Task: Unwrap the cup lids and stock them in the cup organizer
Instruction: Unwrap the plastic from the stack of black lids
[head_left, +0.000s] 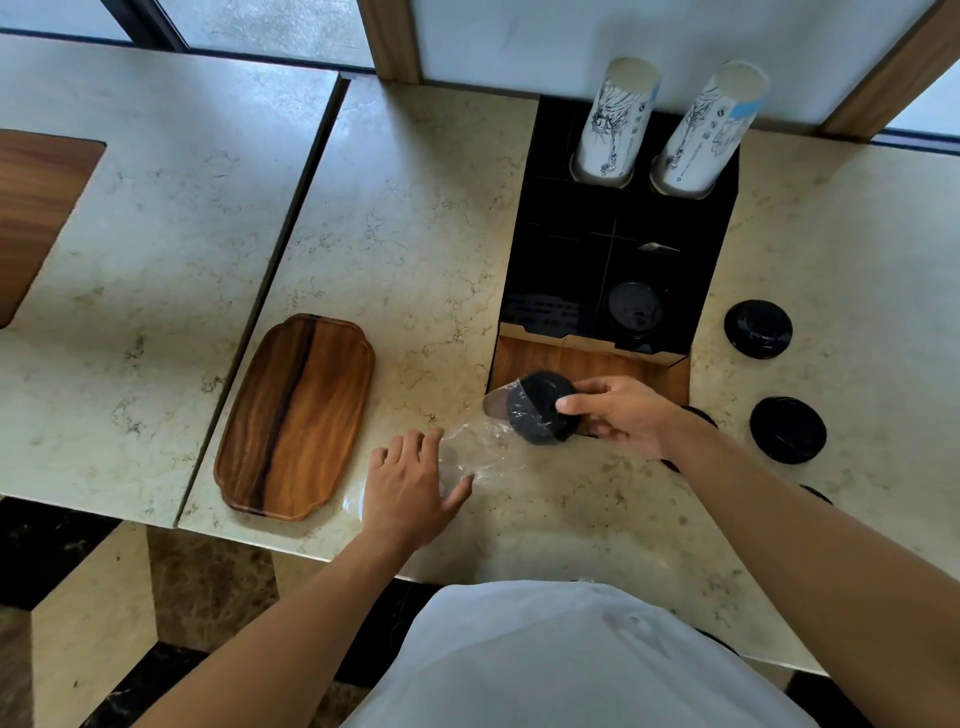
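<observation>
2 bare hands work over a marble counter (415, 208). The right hand (621, 413) grips a stack of black cup lids (540, 408), thumb and fingers curled around it, with clear plastic wrap (475, 447) trailing off the stack toward the left hand (410, 486). The left hand lies with fingers spread flat, touching the end of the wrap. Just beyond the right hand stands the black cup organizer (711, 270), holding 1 lid stack (635, 306) in a near compartment and 2 stacks of paper cups (615, 122) at its far end. To the right of the right hand, loose lids (757, 329) rest on the counter. Left of the left hand lies a wooden tray (296, 415).
</observation>
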